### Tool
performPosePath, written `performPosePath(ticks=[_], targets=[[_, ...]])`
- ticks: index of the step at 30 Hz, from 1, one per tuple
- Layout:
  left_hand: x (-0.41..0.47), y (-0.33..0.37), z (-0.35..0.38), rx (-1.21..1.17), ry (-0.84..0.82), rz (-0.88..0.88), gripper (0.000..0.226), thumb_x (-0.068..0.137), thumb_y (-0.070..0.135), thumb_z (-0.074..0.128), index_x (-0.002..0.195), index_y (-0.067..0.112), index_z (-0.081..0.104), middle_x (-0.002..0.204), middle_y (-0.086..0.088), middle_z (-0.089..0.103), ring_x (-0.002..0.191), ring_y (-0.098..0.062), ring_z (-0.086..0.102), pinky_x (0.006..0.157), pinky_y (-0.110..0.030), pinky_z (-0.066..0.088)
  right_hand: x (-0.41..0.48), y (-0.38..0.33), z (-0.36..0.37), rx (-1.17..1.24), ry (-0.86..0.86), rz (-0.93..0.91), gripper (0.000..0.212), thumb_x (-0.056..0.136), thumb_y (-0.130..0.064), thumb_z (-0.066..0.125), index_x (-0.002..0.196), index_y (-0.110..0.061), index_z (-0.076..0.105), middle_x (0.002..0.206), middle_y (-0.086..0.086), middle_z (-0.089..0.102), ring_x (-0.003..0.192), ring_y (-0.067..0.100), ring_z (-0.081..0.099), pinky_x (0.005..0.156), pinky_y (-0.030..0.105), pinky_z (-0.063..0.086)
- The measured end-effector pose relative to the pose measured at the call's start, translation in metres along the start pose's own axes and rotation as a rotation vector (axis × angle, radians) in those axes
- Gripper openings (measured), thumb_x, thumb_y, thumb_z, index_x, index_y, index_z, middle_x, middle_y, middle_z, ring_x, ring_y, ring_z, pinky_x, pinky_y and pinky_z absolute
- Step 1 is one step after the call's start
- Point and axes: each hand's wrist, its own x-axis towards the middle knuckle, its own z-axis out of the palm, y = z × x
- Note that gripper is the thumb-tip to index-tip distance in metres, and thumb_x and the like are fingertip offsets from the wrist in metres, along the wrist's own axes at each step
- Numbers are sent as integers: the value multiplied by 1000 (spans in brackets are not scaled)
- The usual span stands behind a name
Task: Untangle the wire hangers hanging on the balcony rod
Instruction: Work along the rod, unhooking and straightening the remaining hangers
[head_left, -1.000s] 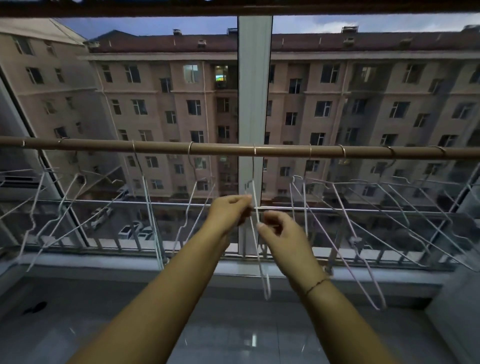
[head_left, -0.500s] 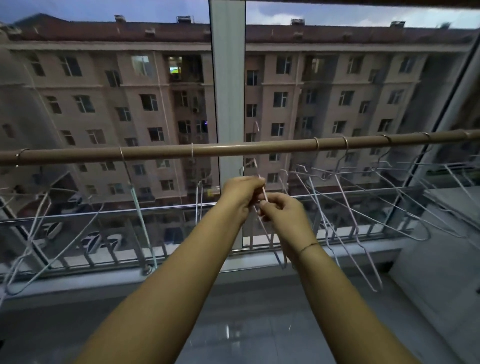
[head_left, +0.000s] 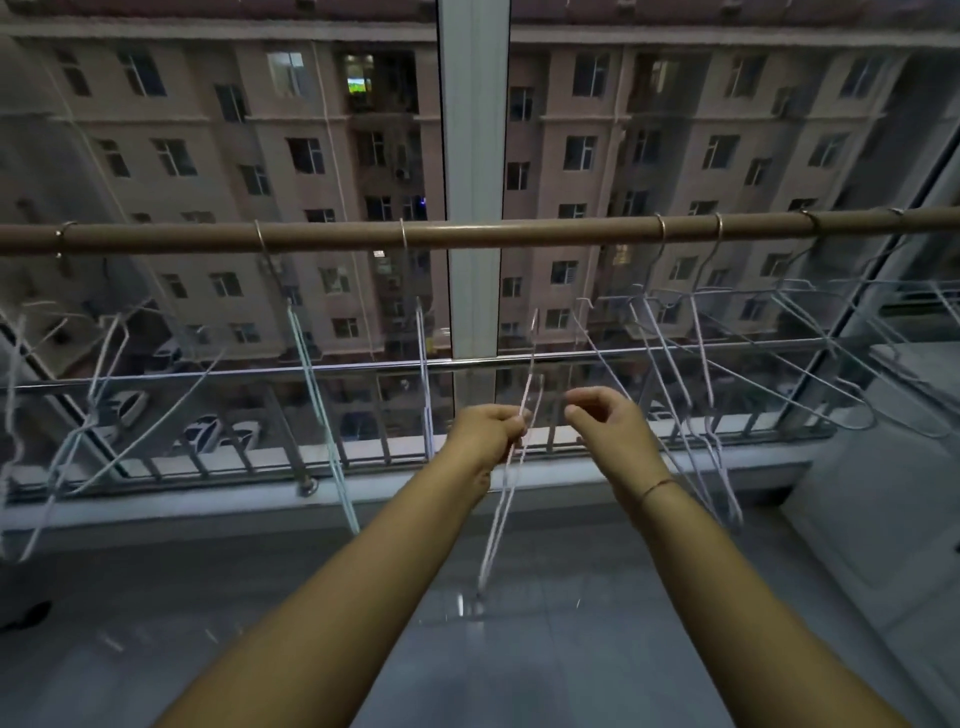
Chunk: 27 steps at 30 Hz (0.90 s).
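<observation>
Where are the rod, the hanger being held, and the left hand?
rod (head_left: 571, 232): head view, bare stretch right of window post
held hanger (head_left: 494, 535): head view, wires below the fist
left hand (head_left: 485, 436): head view, back of hand

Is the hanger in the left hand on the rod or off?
Off: the hanger top ends below the rod; the left hand grips it.

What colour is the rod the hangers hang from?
Light brown, a plain tan rod; clearest in the head view.
</observation>
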Motion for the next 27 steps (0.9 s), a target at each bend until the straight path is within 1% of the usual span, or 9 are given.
performPosePath(ticks=[5, 8, 11, 14, 17, 19, 21, 23, 27], targets=[[-2, -28, -18, 201, 37, 30, 26, 94, 1, 44, 105, 2, 68, 67, -3, 53, 61, -13, 43, 55, -21, 34, 7, 21, -3, -235, -50, -81, 30, 84, -14, 58, 114, -16, 59, 119, 9, 53, 104, 20, 53, 95, 35, 46], [-2, -37, -24, 306, 79, 88, 27, 94, 2, 44, 99, 6, 70, 69, 2, 55, 65, -11, 45, 61, -25, 36, 10, 31, -6, -412, -150, -121, 38, 84, -15, 58, 123, -14, 55, 128, 7, 49, 117, 21, 49, 102, 36, 40], [-1, -43, -28, 428, 71, 127, 24, 94, 9, 46, 89, 15, 68, 85, 1, 62, 84, -16, 53, 73, -29, 40, 12, 38, -11, -484, -235, -136, 34, 86, -20, 59, 119, -14, 59, 122, 5, 56, 115, 20, 52, 98, 31, 43], [1, -48, -28, 484, 81, 156, 23, 95, 13, 47, 100, 14, 70, 105, -7, 66, 100, -24, 57, 85, -34, 44, 8, 41, -19, -423, -333, -80, 24, 89, -24, 57, 108, -14, 65, 105, -3, 63, 99, 11, 57, 86, 23, 43], [5, -51, -28, 473, 115, 164, 24, 94, 14, 47, 100, 15, 70, 110, -9, 66, 104, -25, 57, 89, -36, 45, 6, 48, -29, -469, -374, -54, 21, 89, -30, 55, 88, -14, 68, 90, -2, 69, 88, 17, 63, 78, 30, 50], [9, -55, -27, 456, 158, 170, 24, 94, 12, 47, 100, 14, 70, 113, -10, 64, 108, -27, 56, 95, -37, 45, 4, 52, -35, -468, -401, -26, 23, 89, -29, 53, 83, -12, 68, 79, 1, 70, 78, 17, 64, 77, 34, 51], [10, -57, -23, 482, 219, 171, 23, 93, 12, 48, 100, 14, 70, 118, -10, 60, 116, -28, 51, 102, -41, 41, 1, 53, -39, -391, -428, 7, 22, 91, -21, 51, 82, -11, 67, 67, 0, 64, 63, 13, 58, 67, 30, 51], [9, -55, -16, 515, 303, 152, 21, 92, 19, 53, 110, 15, 64, 129, -8, 50, 125, -27, 41, 107, -40, 35, -5, 53, -40, -210, -418, 76, 23, 93, -13, 47, 80, -9, 66, 59, 1, 54, 53, 12, 48, 54, 23, 44], [-1, -44, 8, 491, 389, 100, 63, 85, 40, 63, 136, 11, 40, 143, -9, 32, 132, -26, 32, 108, -38, 31, -16, 48, -36, 25, -338, 179, 26, 95, -5, 39, 85, -5, 63, 58, 4, 46, 52, 14, 39, 47, 18, 37]])
